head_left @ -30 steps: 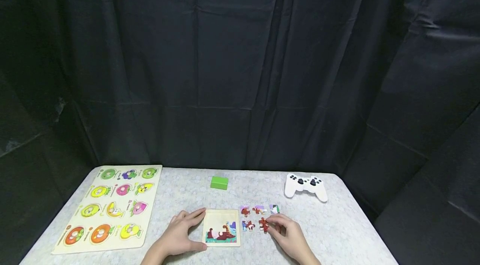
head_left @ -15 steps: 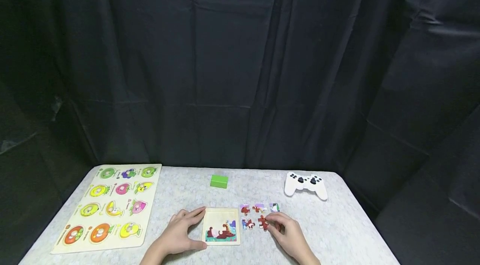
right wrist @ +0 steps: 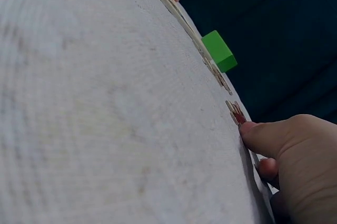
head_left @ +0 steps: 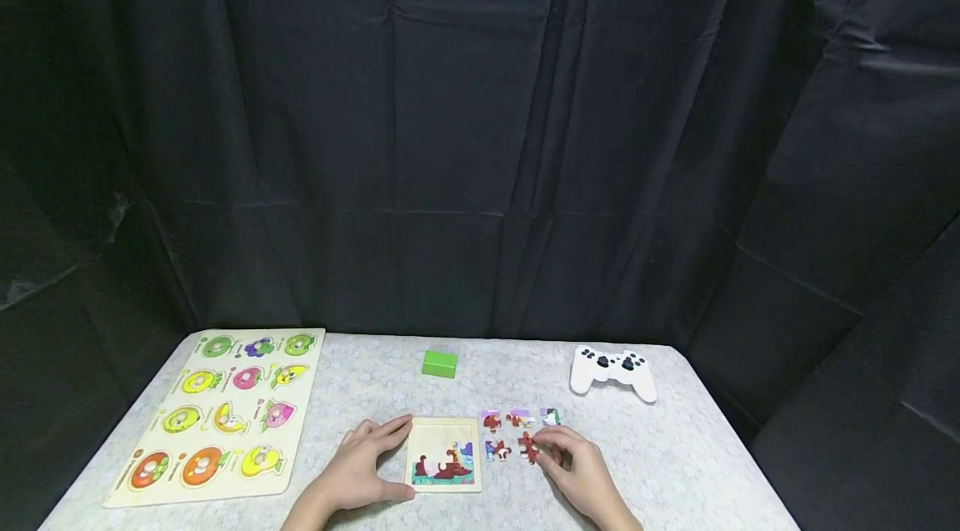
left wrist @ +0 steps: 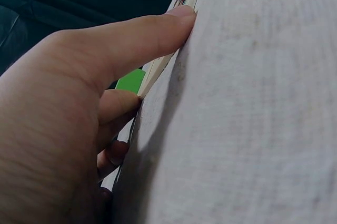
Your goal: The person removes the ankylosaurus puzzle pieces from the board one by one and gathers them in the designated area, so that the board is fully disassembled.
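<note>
- At the near side of the desk (head_left: 697,464), left: the left hand (head_left: 354,468), fingers spread, thumb on the near-left corner of the tray (head_left: 447,489), forefinger on the far-left.
- Near side, right: the right hand (head_left: 576,468), thumb and forefinger pinching the right edge of the red piece (head_left: 527,448).
- Key relation: the red piece lies left of the right hand, the nearer of the two; the tray lies farther left. Its long axis seems to run near to far, though fingertips cover part.
- Between red piece and tray: the blue piece (head_left: 500,450), flat, just right of the tray's rim.
- Tray interior: filled nearest the person, bare at far left.
- Beyond: three far pieces (head_left: 491,422) in a row.
- Farthest: the block (head_left: 439,364) and, right, the controller (head_left: 615,365).
</note>
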Demonstrator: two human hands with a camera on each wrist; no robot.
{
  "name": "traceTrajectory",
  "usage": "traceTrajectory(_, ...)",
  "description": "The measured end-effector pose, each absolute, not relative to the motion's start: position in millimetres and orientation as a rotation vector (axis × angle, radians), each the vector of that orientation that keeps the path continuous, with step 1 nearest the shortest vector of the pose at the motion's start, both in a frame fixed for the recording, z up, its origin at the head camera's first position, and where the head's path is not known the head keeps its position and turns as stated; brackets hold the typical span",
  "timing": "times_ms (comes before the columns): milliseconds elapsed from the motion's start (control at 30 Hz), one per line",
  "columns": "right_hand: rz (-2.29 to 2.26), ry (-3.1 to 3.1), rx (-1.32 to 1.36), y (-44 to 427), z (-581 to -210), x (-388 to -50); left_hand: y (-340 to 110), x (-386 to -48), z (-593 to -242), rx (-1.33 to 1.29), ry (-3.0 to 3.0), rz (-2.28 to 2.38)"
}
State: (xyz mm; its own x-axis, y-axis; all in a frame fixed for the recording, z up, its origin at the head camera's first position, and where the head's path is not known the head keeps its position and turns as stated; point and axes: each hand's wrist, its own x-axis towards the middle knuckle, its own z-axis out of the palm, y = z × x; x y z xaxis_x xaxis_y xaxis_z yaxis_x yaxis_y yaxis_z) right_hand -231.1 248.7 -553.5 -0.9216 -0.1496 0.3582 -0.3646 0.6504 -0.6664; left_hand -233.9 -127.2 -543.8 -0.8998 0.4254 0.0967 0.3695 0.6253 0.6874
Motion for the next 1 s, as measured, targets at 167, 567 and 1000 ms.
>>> traceTrajectory(167, 1.138, -2.604, 0.413, 250, -553, -233, -128, -234, -544, 0.680, 2.769, 1.144)
traceTrajectory(567, 1.141, -2.608, 0.389, 249, -552, -232, -127, -234, -542, 0.665, 2.758, 1.141)
traceTrajectory(1000, 1.231, -2.693, 0.295, 245, -540, -232, -128, -233, -540, 0.668, 2.743, 1.144)
